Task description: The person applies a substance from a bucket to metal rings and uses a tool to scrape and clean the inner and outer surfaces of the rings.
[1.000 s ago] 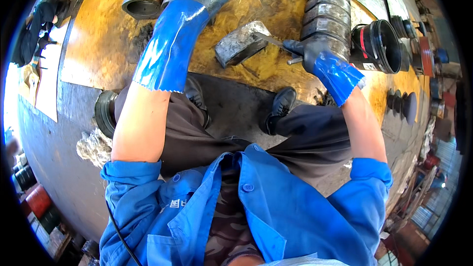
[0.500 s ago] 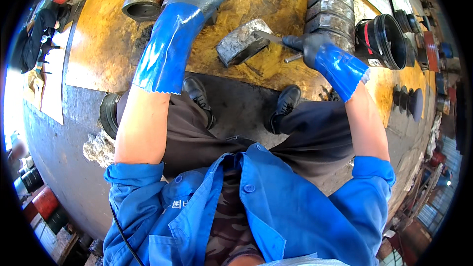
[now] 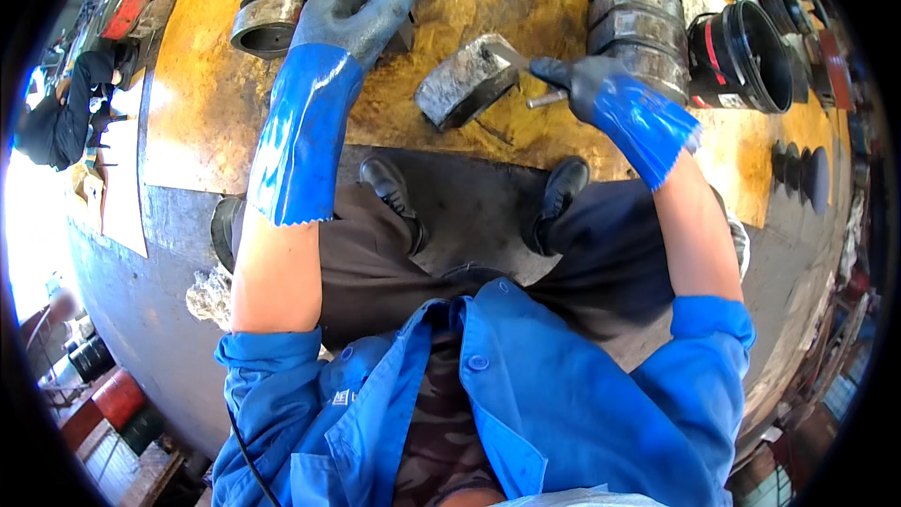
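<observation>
My right hand [image 3: 584, 82], in a grey and blue glove, grips a thin metal scraper tool [image 3: 537, 99] whose blade touches the top edge of a dirty grey metal ring [image 3: 465, 81]. The ring lies tilted on a yellowish wooden board [image 3: 206, 103]. My left hand [image 3: 355, 7], gloved the same way, rests with fingers spread on the near end of a row of metal rings [image 3: 282, 0] at the upper left. It grips nothing that I can see.
A second row of grey rings [image 3: 633, 0] lies behind my right hand, with a black bucket [image 3: 741, 52] to its right. My two black shoes [image 3: 554, 207] stand on dark floor below the board. A person in dark clothes [image 3: 70, 117] is at far left.
My left hand slid slightly left and lower along the row of rings. My right hand with the scraper shifted a little up at the ring's edge. The view tilted downward.
</observation>
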Demonstrator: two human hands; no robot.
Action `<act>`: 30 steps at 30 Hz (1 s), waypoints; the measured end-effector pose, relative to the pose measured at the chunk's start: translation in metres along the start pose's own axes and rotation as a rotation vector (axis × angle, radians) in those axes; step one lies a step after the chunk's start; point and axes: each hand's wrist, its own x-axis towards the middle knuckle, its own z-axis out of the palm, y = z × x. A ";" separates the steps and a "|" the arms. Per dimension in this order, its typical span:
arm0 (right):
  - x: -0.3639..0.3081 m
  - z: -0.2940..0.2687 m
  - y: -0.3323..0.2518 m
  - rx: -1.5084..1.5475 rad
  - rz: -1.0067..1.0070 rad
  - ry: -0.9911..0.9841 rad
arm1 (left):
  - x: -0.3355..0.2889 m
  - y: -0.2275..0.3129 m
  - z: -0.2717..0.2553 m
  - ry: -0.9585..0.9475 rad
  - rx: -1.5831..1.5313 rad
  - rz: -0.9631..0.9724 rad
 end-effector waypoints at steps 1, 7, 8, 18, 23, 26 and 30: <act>-0.001 -0.005 -0.006 0.038 0.001 -0.004 | 0.001 -0.004 0.001 -0.011 -0.006 0.008; -0.007 -0.007 0.000 0.098 0.002 0.005 | -0.001 -0.002 0.011 0.043 -0.073 0.012; -0.002 -0.007 0.007 0.134 -0.057 0.042 | -0.002 0.004 0.010 0.053 -0.052 -0.001; -0.010 -0.020 -0.006 0.105 -0.034 0.082 | -0.010 0.009 0.010 0.032 -0.091 0.006; 0.005 -0.012 -0.003 0.014 0.159 0.017 | -0.008 0.007 0.022 0.016 -0.076 -0.054; 0.012 -0.023 -0.022 -0.164 0.087 -0.084 | -0.017 0.015 -0.001 0.045 -0.018 -0.025; 0.004 -0.007 0.000 0.101 0.085 0.050 | -0.012 0.006 0.004 0.022 -0.173 -0.018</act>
